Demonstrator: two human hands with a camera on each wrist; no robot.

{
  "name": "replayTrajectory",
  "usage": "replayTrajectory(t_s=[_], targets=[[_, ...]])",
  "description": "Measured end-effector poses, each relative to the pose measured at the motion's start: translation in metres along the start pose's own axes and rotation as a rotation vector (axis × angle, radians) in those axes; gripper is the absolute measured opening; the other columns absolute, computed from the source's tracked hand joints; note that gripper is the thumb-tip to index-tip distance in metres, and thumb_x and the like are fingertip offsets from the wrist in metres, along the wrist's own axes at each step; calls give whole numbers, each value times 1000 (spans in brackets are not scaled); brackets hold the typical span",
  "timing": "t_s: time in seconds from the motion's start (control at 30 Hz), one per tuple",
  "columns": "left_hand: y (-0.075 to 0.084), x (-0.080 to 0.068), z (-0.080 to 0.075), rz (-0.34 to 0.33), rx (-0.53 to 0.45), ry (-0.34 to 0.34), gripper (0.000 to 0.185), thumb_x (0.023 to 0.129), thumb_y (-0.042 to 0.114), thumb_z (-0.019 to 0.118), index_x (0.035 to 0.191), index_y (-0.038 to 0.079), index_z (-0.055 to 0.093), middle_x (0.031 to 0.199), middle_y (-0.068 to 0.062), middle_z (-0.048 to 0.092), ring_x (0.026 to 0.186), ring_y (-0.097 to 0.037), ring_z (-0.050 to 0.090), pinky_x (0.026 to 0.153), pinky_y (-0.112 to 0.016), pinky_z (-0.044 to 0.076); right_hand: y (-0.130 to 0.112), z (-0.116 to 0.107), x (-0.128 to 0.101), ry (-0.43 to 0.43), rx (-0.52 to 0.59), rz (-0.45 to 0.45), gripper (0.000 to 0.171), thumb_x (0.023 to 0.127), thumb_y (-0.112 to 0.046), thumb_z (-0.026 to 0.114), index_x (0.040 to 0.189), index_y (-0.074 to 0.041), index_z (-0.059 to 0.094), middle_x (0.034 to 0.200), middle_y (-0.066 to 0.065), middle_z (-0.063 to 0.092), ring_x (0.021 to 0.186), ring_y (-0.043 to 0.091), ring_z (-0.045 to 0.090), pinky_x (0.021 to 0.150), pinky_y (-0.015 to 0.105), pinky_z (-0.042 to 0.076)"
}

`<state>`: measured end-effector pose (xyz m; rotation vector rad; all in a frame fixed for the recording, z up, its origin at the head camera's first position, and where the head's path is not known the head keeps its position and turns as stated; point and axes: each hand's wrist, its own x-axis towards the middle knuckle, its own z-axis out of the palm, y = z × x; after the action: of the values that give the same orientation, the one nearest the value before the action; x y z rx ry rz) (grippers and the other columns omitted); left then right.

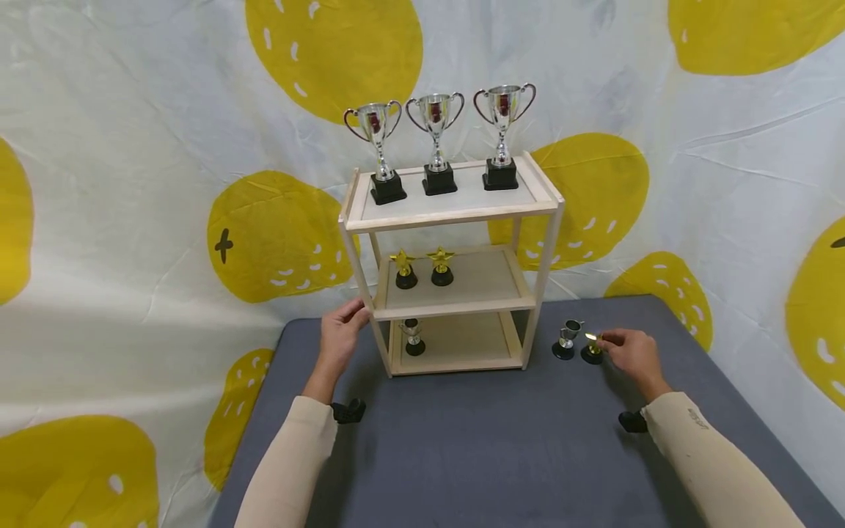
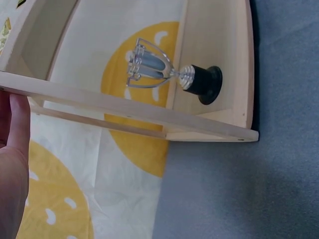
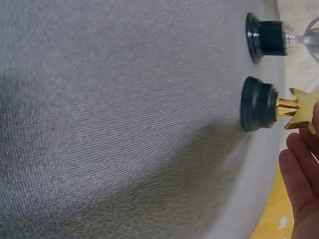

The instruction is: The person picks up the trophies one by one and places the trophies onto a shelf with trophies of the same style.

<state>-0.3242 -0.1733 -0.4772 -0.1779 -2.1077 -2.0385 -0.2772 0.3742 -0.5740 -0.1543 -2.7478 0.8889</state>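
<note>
At the right, my right hand (image 1: 630,358) pinches a small gold star trophy (image 3: 303,110) by its star. Its black base (image 3: 259,104) stands on the grey table surface. Just left of it is a small silver cup trophy (image 1: 568,339). My left hand (image 1: 340,336) grips the left front post of a wooden three-tier shelf (image 1: 455,311) at about the middle tier; in the left wrist view its fingers (image 2: 19,122) lie against the post and are partly cut off. Two gold star trophies (image 1: 405,270) stand on the middle tier. One small silver cup (image 2: 149,67) stands on the bottom tier.
Three large silver cups with black bases (image 1: 438,143) line the top tier. The grey table (image 1: 475,447) carries the shelf. A white cloth with yellow fruit shapes (image 1: 132,242) hangs behind and at the sides.
</note>
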Motion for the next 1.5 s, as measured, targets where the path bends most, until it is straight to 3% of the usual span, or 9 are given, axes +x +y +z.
replayTrajectory(t_s=[0.27,0.53,0.87,1.5], targets=[[-1,0,2,-18,6,-13,37,100,3,67,135,-7,65,137,-30,64,95,3,70,86,-15,59,8,3,-3,33,-74,-34,23,96,-19,75,102,2,81,99,24,78,94,46,70,82,61,53],[-2,1,1,-9,9,11,37,100,3,67,135,-8,65,137,-29,65,96,1,71,86,-15,59,8,9,2,76,-108,-78,21,93,-17,77,101,2,81,99,25,78,94,51,70,83,64,52],[0,2,-1,-19,0,1,37,100,2,67,135,-8,65,138,-31,63,98,0,71,87,-15,59,7,12,1,94,-113,-82,24,94,-17,75,108,2,80,104,27,76,99,53,70,86,66,52],[2,3,1,-37,5,4,36,100,-1,65,135,-7,65,137,-32,63,94,5,70,87,-15,59,-4,7,-7,150,-76,-180,20,90,-12,80,102,5,81,96,26,78,90,48,73,82,66,55]])
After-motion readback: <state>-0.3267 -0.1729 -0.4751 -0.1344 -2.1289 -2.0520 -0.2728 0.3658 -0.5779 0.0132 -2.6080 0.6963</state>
